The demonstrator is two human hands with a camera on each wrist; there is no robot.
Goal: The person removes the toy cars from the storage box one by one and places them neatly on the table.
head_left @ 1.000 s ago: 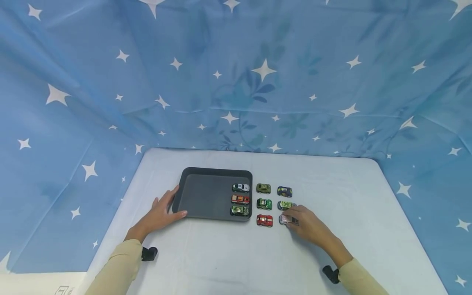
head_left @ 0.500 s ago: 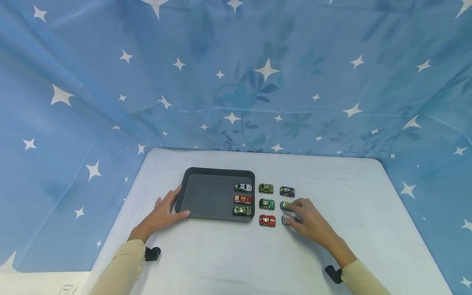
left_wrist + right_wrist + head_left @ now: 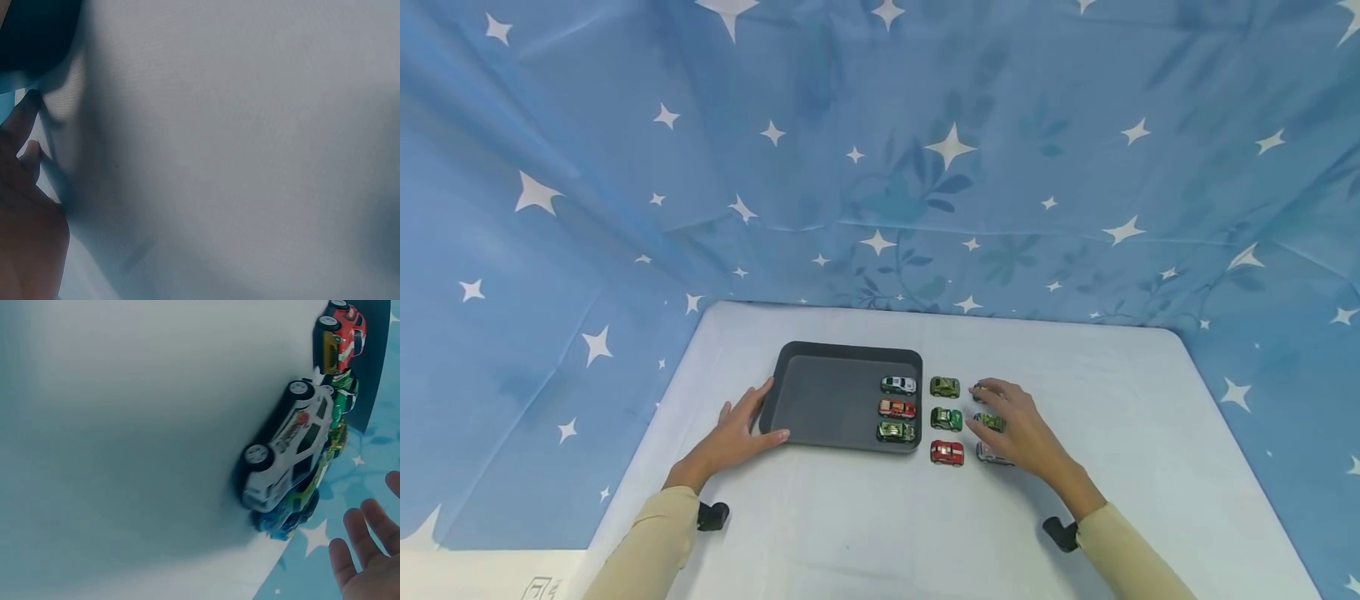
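Spread at the near-left corner of a dark grey baking tray (image 3: 820, 400), my left hand (image 3: 730, 437) has its fingertips at the left rim and its thumb at the front rim. My right hand (image 3: 1018, 429) hovers over the right-hand column of toy cars, fingers extended and nothing between them. Under its fingers are a dark blue toy car (image 3: 978, 394), mostly covered, and a lime-green toy car (image 3: 990, 422). A silver toy car (image 3: 287, 450) sits below the palm, partly hidden in the head view. In the left wrist view, the left hand (image 3: 28, 231) shows only at the edge.
Inside the tray's right end stand a white-and-green car (image 3: 898, 385), an orange-red car (image 3: 897, 408) and a camouflage car (image 3: 896, 432). Between tray and right hand are an olive car (image 3: 944, 387), a green car (image 3: 947, 419) and a red car (image 3: 947, 452) on the white table (image 3: 850, 533).
My right hand has moved away from the silver car, forward along the column toward the dark blue car, its fingers spreading. The left hand stays at the tray. The head view has shifted slightly.
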